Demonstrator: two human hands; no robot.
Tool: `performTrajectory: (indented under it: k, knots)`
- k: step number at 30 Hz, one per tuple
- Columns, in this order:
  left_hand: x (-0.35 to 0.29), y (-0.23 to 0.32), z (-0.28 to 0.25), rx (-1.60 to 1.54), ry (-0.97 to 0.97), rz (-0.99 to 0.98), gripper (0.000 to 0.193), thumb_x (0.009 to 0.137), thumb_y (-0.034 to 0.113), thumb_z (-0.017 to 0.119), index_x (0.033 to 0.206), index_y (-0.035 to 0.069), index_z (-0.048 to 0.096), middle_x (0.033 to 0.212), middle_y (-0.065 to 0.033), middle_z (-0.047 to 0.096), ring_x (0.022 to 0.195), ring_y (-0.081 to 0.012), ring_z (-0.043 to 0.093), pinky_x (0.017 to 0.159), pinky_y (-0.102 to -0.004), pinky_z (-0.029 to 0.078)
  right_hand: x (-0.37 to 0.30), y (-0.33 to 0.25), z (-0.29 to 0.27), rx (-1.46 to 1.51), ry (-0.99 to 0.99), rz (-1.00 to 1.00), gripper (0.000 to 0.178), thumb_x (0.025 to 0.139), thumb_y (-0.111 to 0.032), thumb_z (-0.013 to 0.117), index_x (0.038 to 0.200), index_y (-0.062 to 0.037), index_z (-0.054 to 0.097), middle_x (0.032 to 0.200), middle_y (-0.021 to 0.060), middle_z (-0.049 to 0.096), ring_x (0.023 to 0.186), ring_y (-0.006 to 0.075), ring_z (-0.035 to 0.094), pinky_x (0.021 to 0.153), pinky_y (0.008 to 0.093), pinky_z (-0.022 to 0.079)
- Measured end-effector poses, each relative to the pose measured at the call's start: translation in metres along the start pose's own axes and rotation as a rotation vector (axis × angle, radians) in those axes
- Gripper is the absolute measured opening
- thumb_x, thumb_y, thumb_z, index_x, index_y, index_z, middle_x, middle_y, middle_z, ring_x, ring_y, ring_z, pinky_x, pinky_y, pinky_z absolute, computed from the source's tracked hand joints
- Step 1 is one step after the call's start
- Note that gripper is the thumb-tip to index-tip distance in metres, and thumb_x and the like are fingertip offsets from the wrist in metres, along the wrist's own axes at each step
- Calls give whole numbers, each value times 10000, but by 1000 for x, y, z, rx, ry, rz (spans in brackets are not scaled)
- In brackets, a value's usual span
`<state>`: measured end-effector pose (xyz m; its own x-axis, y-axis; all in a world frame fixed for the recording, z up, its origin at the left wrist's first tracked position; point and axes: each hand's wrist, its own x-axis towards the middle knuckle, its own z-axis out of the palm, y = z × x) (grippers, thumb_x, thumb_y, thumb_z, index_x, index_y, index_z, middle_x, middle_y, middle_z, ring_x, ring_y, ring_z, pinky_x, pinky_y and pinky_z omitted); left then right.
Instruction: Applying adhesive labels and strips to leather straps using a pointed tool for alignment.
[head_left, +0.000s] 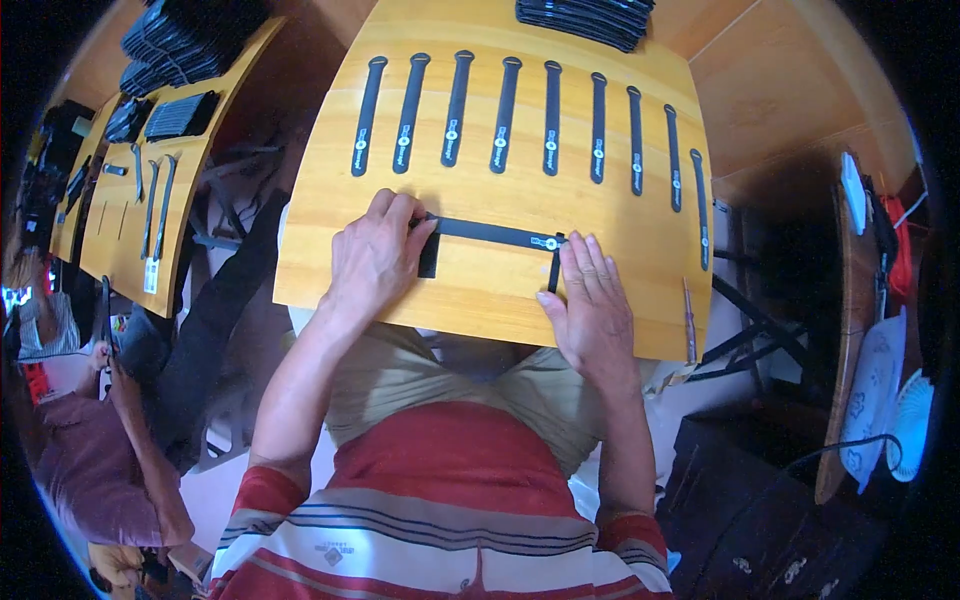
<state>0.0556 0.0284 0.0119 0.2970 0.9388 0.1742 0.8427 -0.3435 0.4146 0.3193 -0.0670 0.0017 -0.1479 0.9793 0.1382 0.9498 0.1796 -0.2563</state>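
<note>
A black strap (490, 232) with a small white print near its right end lies crosswise on the wooden table (480, 300) before me. My left hand (378, 250) is closed on the strap's left end, thumb and bent fingers together. Below that end, a short dark piece (428, 262) shows beside my fingers. My right hand (597, 310) lies flat by the strap's right end, fingers stretched and thumb apart. Between that thumb and the fingers a narrow black strip (555, 272) points toward me. Farther off, several black straps with slotted round ends, such as this strap (507, 115), lie in a row.
A stack of black straps (585, 22) sits at the table's far edge. Near the right edge lies a thin pen-like stick (690, 320). To the left, another table (200, 130) holds straps and black bundles; a person in a dark red shirt (95, 470) sits there.
</note>
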Motion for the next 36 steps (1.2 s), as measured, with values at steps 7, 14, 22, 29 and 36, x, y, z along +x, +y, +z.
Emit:
performTrajectory:
  k: [7, 14, 22, 29, 36]
  knots:
    - [-2, -6, 2, -90, 72, 43, 169, 921, 221, 666, 991, 72, 627, 928, -129, 624, 787, -354, 668, 663, -463, 538, -3, 1, 2, 0, 63, -5, 606, 904, -341, 668, 1363, 31, 535, 1493, 183, 463, 1435, 329, 369, 1174, 500, 286]
    - [-7, -18, 1, -272, 116, 26, 76, 874, 88, 682, 906, 20, 668, 871, -165, 640, 781, -374, 644, 685, -442, 512, 11, 22, -23, 147, 275, -14, 293, 880, -188, 697, 1119, -19, 676, 1185, 185, 668, 1141, 353, 622, 973, 422, 494]
    - [-10, -19, -1, -353, 133, -20, 80, 852, 45, 696, 902, -13, 672, 816, -155, 632, 707, -291, 644, 657, -378, 509, 34, 173, -49, -232, 489, 537, 320, 896, -285, 655, 1140, -80, 687, 1081, 161, 696, 963, 394, 664, 820, 496, 524]
    - [-11, -16, -6, -430, 104, -73, 95, 876, 66, 715, 894, -17, 674, 782, -101, 626, 666, -178, 610, 627, -306, 487, 13, 231, -44, 237, 471, 883, 198, 852, -179, 688, 950, -24, 761, 828, 167, 742, 821, 286, 722, 750, 387, 548]
    - [-25, -26, 3, -604, 193, -77, 156, 869, 64, 751, 989, -12, 688, 839, -45, 636, 706, -86, 560, 627, -248, 467, 0, 76, -61, 536, 569, 411, 155, 920, -53, 647, 1051, 14, 696, 802, 14, 682, 690, 97, 619, 650, 246, 500]
